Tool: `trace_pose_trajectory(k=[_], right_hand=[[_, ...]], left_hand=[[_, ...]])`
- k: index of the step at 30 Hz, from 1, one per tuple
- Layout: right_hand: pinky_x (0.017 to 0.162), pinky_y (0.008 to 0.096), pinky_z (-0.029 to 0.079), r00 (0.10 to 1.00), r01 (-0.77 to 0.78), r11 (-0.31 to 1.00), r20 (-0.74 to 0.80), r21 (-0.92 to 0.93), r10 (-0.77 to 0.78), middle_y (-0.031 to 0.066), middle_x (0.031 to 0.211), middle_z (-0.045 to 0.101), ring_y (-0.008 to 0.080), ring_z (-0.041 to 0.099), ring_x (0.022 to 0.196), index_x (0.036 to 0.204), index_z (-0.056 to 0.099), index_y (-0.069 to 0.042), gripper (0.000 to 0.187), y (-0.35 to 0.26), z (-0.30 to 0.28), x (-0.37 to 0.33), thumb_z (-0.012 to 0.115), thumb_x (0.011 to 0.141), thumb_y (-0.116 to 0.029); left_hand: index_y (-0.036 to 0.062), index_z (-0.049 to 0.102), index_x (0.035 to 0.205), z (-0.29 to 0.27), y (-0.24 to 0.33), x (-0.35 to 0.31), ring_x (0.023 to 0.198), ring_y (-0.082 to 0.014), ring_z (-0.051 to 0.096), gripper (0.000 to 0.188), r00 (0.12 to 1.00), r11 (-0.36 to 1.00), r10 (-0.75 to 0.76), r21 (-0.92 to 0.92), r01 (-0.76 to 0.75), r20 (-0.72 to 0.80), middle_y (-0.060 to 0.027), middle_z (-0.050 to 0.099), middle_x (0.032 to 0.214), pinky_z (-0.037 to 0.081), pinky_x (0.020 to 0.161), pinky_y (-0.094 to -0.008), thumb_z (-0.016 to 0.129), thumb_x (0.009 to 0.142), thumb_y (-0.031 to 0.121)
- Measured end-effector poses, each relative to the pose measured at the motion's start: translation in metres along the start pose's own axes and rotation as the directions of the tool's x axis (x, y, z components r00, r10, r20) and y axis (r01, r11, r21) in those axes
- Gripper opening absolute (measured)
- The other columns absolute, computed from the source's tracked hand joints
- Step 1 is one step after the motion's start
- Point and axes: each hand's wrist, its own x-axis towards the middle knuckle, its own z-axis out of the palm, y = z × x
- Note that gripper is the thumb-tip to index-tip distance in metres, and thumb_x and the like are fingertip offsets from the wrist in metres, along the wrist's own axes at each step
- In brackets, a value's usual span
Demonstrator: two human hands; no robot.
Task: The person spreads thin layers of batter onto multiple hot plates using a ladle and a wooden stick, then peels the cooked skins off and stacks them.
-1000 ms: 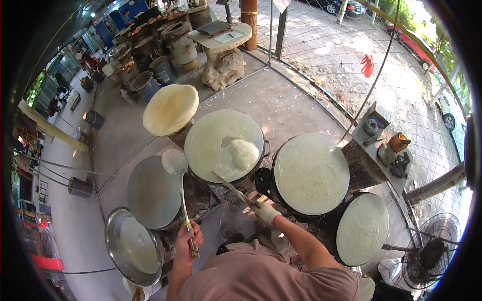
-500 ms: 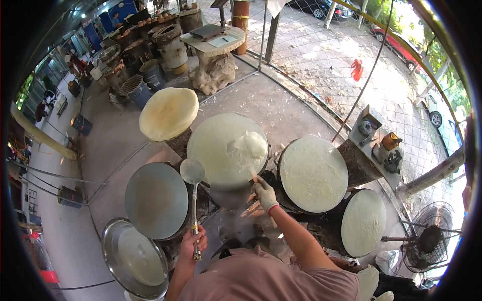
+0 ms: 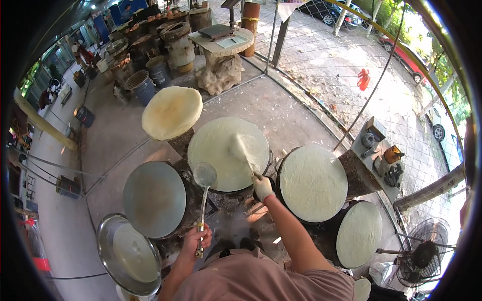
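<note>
My right hand [image 3: 263, 186], in a pale glove, grips the handle of a spreader [image 3: 239, 148], whose blurred head rests on pale batter on the middle round griddle [image 3: 208, 145]. My left hand [image 3: 196, 240] is closed round the handle of a metal ladle [image 3: 205, 174]. The ladle's bowl hangs over the near left edge of that griddle. To the left, a grey griddle [image 3: 154, 199] has a brownish centre and no batter layer. On the right, two griddles [image 3: 314, 183] [image 3: 358, 235] carry pale batter layers.
A metal basin [image 3: 104, 251] of pale batter stands at the lower left. Beyond the griddles lies a stack of round flatbreads [image 3: 172, 113]. A fan [image 3: 424, 253] stands at the right, near a ledge [image 3: 374, 150] and wire fence. Farther off is a stone table [image 3: 241, 42].
The spreader's head has moved left across the middle griddle, and the thick lump of batter there looks spread out. My left hand has shifted the ladle slightly right.
</note>
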Motion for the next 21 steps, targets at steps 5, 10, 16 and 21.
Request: trace_pose_trajectory(k=[5, 10, 16, 21], right_hand=[[0.063, 0.0273, 0.044, 0.992, -0.045, 0.993, -0.111, 0.111, 0.057, 0.0072, 0.075, 0.064, 0.0122, 0.054, 0.066, 0.114, 0.063, -0.003, 0.034, 0.014, -0.050, 0.057, 0.055, 0.089, -0.024], [0.066, 0.0264, 0.045, 0.940, -0.113, 0.987, 0.335, 0.116, 0.068, 0.0051, 0.081, 0.066, 0.0132, 0.055, 0.070, 0.115, 0.064, -0.004, 0.036, 0.007, -0.043, 0.034, 0.057, 0.087, -0.024], [0.058, 0.0269, 0.042, 0.982, -0.055, 0.992, 0.185, 0.115, 0.033, -0.0008, 0.077, 0.060, 0.0090, 0.047, 0.064, 0.115, 0.064, -0.005, 0.034, -0.016, -0.067, 0.062, 0.057, 0.088, -0.026], [0.052, 0.0200, 0.038, 0.863, -0.393, 0.824, 0.472, 0.408, 0.179, -0.0027, 0.072, 0.057, 0.0063, 0.049, 0.059, 0.119, 0.061, -0.004, 0.032, 0.023, -0.081, -0.014, 0.057, 0.092, -0.020]], left_hand=[[0.0067, 0.048, 0.103, 0.031, -0.019, 0.023, 0.048, -0.0087, 0.041, 0.012, 0.999, 0.998, -0.039, 0.049, 0.040, -0.012, -0.0068, 0.049, 0.080, 0.035, 0.043, -0.0232, 0.049, 0.091, 0.007], [0.0083, 0.049, 0.099, 0.024, -0.033, 0.019, 0.045, -0.0079, 0.039, 0.008, 0.981, 0.994, -0.097, 0.029, 0.103, -0.168, -0.0029, 0.047, 0.072, 0.033, 0.039, -0.0234, 0.050, 0.092, 0.011], [0.0098, 0.047, 0.089, 0.025, -0.023, 0.046, 0.042, -0.0078, 0.035, 0.007, 0.964, 0.980, -0.053, 0.170, 0.100, -0.260, -0.0007, 0.041, 0.062, 0.029, 0.035, -0.0241, 0.052, 0.092, 0.014], [0.0084, 0.043, 0.089, 0.045, -0.008, 0.087, 0.038, -0.0098, 0.039, 0.011, 0.927, 0.885, 0.130, 0.464, 0.052, -0.351, -0.0025, 0.043, 0.061, 0.030, 0.033, -0.0268, 0.054, 0.088, 0.010]])
